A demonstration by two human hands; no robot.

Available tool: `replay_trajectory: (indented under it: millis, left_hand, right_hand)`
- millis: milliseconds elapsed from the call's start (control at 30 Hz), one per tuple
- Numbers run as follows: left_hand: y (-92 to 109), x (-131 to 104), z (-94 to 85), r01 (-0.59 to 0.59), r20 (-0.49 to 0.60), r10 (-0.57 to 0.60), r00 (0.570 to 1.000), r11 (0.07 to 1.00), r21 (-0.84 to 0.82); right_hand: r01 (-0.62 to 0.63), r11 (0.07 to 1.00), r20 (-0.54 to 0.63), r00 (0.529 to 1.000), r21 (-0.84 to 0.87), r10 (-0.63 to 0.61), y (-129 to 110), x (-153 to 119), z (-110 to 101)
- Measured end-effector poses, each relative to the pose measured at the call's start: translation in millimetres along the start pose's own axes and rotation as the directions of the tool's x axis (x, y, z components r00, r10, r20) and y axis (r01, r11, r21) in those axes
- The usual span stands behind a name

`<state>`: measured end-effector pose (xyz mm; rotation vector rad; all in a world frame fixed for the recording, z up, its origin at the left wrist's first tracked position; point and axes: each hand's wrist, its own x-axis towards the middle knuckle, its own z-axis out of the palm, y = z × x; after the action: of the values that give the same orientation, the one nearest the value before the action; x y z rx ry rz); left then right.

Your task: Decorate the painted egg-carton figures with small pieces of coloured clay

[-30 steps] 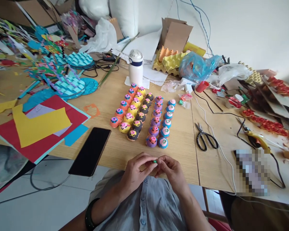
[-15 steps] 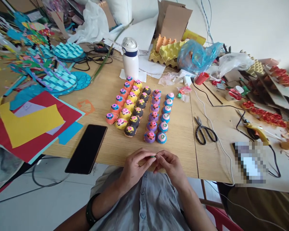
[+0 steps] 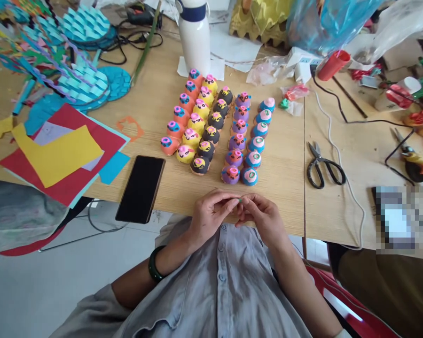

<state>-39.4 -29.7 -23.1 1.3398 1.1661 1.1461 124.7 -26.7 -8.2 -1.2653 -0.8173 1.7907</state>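
A small green piece of what looks like modelling clay point(image 3: 240, 200) shows at the fingertips of both hands, just off the table's front edge. My left hand point(image 3: 213, 211) pinches it between thumb and forefinger. From the other side, my right hand point(image 3: 262, 213) closes on it too, thumb against curled fingers. Beyond them stand rows of small painted domes with faces: orange domes point(image 3: 169, 145), yellow domes point(image 3: 185, 153), black domes point(image 3: 199, 165), purple domes point(image 3: 230, 175) and blue domes point(image 3: 249, 176). Some of the blue ones carry a green ring on a pink top.
A phone point(image 3: 141, 188) lies at the left, near coloured paper sheets point(image 3: 63, 157). Scissors point(image 3: 322, 166) and a white cable point(image 3: 356, 206) are to the right, with a glue gun point(image 3: 419, 169) farther over. A white bottle point(image 3: 195, 42) stands behind the domes.
The view has tilted down and shifted, so the table's things sit higher in the picture. Both hands stay together at the green piece, with only slight finger movement.
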Motion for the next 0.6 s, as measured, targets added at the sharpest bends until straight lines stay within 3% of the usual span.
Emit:
replay_trajectory:
  millis: [200, 467, 600]
  left_hand:
    - [1.3, 2.2, 1.0, -0.018, 0.010, 0.018, 1.000, 1.000, 0.011]
    - [-1.7, 5.8, -3.2, -0.209, 0.049, 0.203, 0.978, 0.954, 0.214]
    - [-4.1, 6.1, -3.7, -0.246, 0.090, 0.229, 0.969, 0.918, 0.312]
  right_hand:
    - [-0.029, 0.999, -0.012, 0.999, 0.039, 0.030, -0.8, 3.9, 2.8]
    - [-0.047, 0.998, 0.000, 0.999, 0.046, 0.047, 1.4, 3.7, 0.5]
    - [-0.029, 0.999, 0.000, 1.000, -0.023, 0.029, 3.7, 2.8, 0.0]
